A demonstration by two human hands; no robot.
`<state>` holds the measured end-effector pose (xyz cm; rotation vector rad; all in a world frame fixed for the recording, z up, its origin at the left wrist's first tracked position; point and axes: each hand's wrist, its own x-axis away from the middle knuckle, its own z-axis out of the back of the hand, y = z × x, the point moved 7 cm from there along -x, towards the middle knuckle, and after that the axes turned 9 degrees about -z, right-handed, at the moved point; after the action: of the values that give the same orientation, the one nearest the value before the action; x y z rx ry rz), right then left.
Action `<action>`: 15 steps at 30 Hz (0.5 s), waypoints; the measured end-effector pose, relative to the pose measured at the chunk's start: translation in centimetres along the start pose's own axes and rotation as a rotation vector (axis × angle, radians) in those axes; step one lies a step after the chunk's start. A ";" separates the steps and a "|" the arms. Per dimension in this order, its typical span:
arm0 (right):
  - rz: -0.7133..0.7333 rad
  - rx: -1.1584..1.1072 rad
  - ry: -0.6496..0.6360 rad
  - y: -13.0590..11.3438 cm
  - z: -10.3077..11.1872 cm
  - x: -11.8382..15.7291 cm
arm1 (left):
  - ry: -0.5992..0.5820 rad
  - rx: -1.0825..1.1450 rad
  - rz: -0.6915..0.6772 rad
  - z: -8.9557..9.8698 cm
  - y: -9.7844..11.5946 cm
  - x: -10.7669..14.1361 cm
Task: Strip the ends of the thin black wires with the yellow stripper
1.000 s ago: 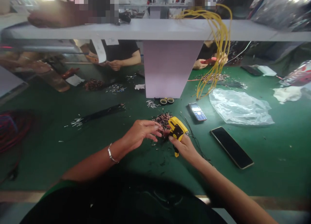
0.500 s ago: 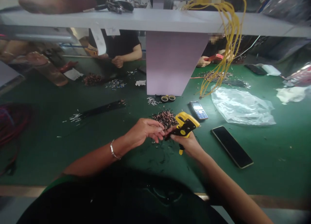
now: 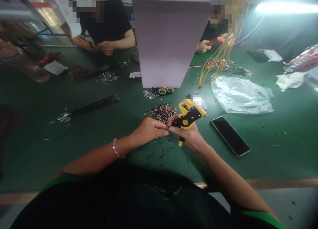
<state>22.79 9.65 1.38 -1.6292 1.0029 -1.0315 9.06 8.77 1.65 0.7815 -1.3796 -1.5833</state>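
Note:
My right hand (image 3: pixel 192 136) is wrapped round a yellow and black wire stripper (image 3: pixel 190 114), its jaw end tilted up. Close against its fingertips, my left hand (image 3: pixel 147 131) is closed in a pinch. Whatever lies between those fingers is too small to make out. Just beyond both hands is a heap of short dark wires with bare copper ends (image 3: pixel 163 110). Small dark scraps (image 3: pixel 162 151) are strewn over the green table (image 3: pixel 268 159) on the near side of the hands.
Behind the heap lie small silver pieces (image 3: pixel 149 94) and tape rolls (image 3: pixel 162 91). A smartphone (image 3: pixel 230 136) and clear plastic bag (image 3: pixel 242 94) are to the right. A wire bundle (image 3: pixel 91 107) lies left. Yellow cables (image 3: pixel 211 70) hang down. Co-workers' hands (image 3: pixel 105 47) work across the table.
My view has tilted down, so the shelf has slid up nearly out of sight. My left fingers, looser before, have closed together at the right fingertips. The stripper remains in my right hand.

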 end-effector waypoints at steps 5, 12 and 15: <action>0.038 0.063 -0.025 -0.3 -0.3 0.2 | -0.046 -0.180 -0.101 -0.1 0.4 -0.4; 0.047 0.067 -0.017 -0.1 -0.5 0.5 | -0.051 -0.140 -0.074 -0.5 -0.2 -0.4; 0.061 0.046 -0.001 0.1 -0.3 0.6 | -0.043 -0.065 -0.022 -0.7 -0.2 -0.3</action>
<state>22.68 8.98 1.41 -1.5526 1.0150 -1.0055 9.75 8.78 1.33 0.7305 -1.3469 -1.6625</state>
